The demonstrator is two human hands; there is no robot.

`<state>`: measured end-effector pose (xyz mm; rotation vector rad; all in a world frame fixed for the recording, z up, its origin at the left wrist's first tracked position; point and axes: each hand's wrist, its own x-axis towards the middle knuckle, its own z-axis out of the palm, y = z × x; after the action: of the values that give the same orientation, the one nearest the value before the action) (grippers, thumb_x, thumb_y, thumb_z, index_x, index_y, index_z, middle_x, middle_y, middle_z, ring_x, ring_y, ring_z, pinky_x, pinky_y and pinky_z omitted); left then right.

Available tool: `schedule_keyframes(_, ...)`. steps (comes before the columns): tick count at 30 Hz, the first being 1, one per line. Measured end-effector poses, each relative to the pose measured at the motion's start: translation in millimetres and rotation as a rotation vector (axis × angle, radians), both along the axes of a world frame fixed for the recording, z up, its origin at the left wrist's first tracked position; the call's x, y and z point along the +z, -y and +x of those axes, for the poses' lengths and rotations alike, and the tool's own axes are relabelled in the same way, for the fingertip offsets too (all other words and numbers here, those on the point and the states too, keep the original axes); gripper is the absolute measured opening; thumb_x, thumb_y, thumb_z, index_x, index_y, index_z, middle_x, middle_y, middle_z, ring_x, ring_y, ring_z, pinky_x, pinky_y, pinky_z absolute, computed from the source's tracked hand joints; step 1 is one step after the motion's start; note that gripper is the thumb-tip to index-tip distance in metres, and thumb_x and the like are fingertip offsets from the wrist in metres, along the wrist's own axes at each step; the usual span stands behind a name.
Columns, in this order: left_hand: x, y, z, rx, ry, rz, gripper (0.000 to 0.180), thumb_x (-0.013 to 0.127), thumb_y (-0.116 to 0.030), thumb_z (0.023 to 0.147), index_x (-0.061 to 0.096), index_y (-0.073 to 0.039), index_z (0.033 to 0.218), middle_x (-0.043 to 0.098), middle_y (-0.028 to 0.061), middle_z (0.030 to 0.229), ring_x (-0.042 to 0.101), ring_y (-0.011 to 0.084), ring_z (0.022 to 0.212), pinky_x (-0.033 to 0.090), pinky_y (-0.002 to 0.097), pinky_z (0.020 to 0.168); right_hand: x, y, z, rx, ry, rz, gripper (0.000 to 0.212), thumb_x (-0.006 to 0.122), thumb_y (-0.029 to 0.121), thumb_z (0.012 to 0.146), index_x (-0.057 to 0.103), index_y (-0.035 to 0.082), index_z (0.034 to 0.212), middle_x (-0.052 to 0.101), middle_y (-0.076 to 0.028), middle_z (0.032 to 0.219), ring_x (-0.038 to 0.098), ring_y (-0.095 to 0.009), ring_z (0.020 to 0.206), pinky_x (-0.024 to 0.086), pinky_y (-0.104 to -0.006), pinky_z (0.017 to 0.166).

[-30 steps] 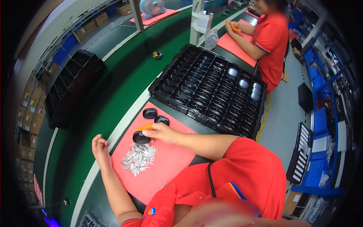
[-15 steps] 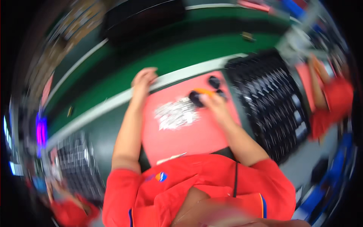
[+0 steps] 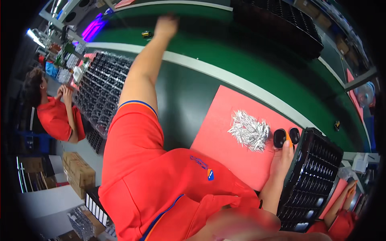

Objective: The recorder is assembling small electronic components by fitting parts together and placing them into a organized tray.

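Observation:
My left hand (image 3: 166, 26) is stretched far out over the green conveyor belt (image 3: 201, 34); motion smears its fingers, and whether anything is in them does not show. At the right end of a pink mat (image 3: 219, 132), my right hand (image 3: 284, 154) is closed around a slim orange item (image 3: 287, 137), mostly hidden by the fingers. Beside that item are a glossy black oval piece (image 3: 279, 138) and a second black oval piece (image 3: 294, 135). A heap of thin silvery-white slivers (image 3: 250, 131) lies on the mat, left of my right hand.
Right of the mat stands a stack of black trays (image 3: 313, 172). Another black tray stack (image 3: 277, 24) sits on the belt. A small yellowish part (image 3: 146, 34) lies near my left hand. At left, a co-worker (image 3: 56, 112) works beside clear-covered trays (image 3: 102, 88).
My view has swung left. My left hand has gone from the belt's near edge out over the belt. My right hand stays by the black pieces, still with the orange item.

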<state>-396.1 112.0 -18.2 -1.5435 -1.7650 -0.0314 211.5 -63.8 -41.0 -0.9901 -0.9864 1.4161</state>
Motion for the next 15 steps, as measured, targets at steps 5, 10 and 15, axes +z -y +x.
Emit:
schedule_keyframes(5,-33.8,33.5,-73.6,0.409,0.070,-0.177,0.038,0.044,-0.021,0.089,0.057,-0.021,0.125,0.048,0.0086,0.136,0.044,0.0280,0.127,0.040,0.0428,0.101,6.0,3.6,1.2,-0.074,0.284,-0.064,0.035,0.050,0.018,0.095,0.056,-0.004,0.120,0.061,-0.008,0.108,0.057,-0.013,0.096,0.043,-0.0257,0.084)
schedule_keyframes(10,-67.1,38.5,-203.7,0.474,0.576,-0.245,0.047,0.038,-0.009,0.088,0.043,-0.009,0.134,0.046,0.0186,0.135,0.045,0.0356,0.123,0.041,0.0466,0.100,-2.8,-2.2,-1.3,0.008,0.202,0.056,0.034,0.051,0.018,0.094,0.057,-0.003,0.120,0.062,-0.008,0.110,0.058,-0.014,0.099,0.043,-0.0262,0.089)
schedule_keyframes(15,-69.9,-10.2,-164.4,0.384,0.460,-0.445,0.034,0.046,-0.025,0.091,0.059,0.000,0.111,0.060,0.0282,0.107,0.056,0.0412,0.105,0.047,0.0471,0.089,-0.9,-0.2,-2.8,-0.055,0.259,0.007,0.034,0.051,0.023,0.095,0.059,0.000,0.118,0.062,-0.003,0.102,0.055,-0.009,0.087,0.042,-0.0227,0.077)
